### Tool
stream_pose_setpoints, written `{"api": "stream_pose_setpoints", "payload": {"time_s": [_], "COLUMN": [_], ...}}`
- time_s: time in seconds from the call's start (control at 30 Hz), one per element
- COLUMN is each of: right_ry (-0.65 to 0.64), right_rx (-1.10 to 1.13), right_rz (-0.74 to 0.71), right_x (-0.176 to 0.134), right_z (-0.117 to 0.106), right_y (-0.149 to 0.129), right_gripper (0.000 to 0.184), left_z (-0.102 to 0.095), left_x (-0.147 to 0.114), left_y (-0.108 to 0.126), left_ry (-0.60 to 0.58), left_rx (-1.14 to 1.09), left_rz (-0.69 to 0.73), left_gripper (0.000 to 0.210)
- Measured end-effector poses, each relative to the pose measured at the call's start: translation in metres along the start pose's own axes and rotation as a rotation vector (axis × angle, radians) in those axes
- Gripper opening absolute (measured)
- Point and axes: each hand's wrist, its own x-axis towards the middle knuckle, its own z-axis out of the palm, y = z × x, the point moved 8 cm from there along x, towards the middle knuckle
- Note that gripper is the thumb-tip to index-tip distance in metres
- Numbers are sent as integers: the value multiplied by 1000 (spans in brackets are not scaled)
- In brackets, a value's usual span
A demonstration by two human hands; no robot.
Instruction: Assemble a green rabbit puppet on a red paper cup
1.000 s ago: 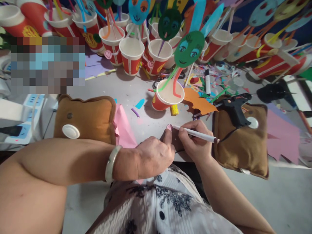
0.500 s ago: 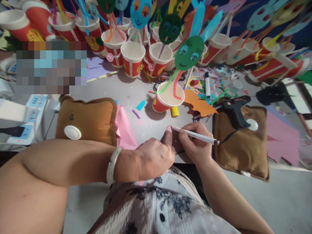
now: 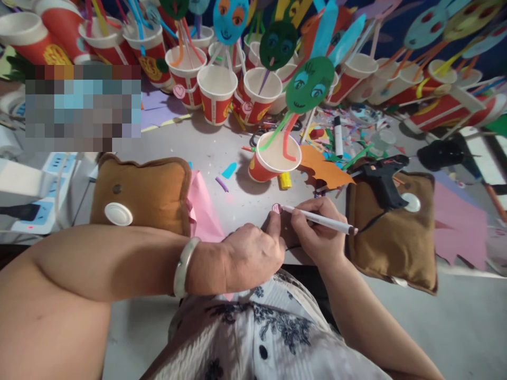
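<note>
A small round pale-pink paper disc with dark red lines on it lies on the table. My left hand holds it down with the tip of the index finger, the other fingers curled under. From the right, my right hand grips a white marker pen, its tip touching the disc's right edge. Just beyond stands a red-and-white paper cup with bent straws and a green paper rabbit face rising from it. A yellow cap-like piece lies beside the cup.
Brown cushions lie left and right; a black glue gun rests on the right one. Several decorated cups line the back. Orange paper, scraps and another marker lie behind. A power strip is at left.
Both hands stay in nearly the same place, with the pen still at the disc. The lines on the disc look slightly different. The view has shifted very slightly.
</note>
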Motion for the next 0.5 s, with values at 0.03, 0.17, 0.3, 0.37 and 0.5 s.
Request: {"api": "stream_pose_setpoints", "payload": {"time_s": [0.03,0.17,0.3,0.37,0.5], "right_ry": [-3,-9,-5,-7,-13], "right_rx": [-1,-8,-7,-1,0], "right_rz": [4,23,35,37,32], "right_x": [0,0,0,0,0], "right_z": [0,0,0,0,1], "right_y": [0,1,3,3,3], "right_gripper": [11,11,12,11,11], "left_z": [0,2,4,5,5], "left_x": [0,0,-1,-1,-1], "left_y": [0,0,1,1,1], "left_ry": [6,34,39,42,38], "left_rx": [3,10,13,10,-4], "left_rz": [0,-10,-10,-14,-21], "left_gripper": [43,43,43,43,43]}}
